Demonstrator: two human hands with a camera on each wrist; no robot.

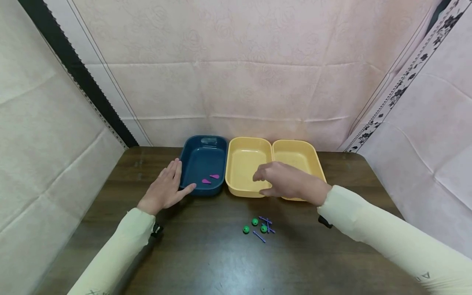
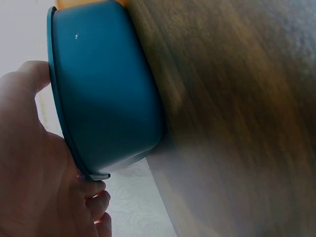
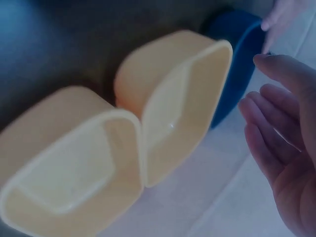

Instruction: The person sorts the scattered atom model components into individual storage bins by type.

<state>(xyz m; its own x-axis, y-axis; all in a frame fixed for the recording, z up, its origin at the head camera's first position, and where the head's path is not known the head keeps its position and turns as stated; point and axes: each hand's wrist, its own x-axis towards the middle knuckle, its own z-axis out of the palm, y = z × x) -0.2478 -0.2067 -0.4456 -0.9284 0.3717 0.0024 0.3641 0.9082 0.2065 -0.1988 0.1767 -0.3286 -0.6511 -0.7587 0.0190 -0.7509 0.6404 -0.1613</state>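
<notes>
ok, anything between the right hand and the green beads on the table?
Nothing visible blocks the way. The right hand hangs over the yellow bins, so it would probably just need to clear their near rims; bare table lies between those and the green beads. Purple sticks lie close beside the rightmost bead.

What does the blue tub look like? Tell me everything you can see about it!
The blue tub is dark, slightly shiny and looks like plastic, with rounded corners, a thin rim and a pale patch at its far end. It stands upright on the brown table, close beside a yellow tub. Two pink pieces lie inside, toward the near end. The left hand touches its rim.
</notes>
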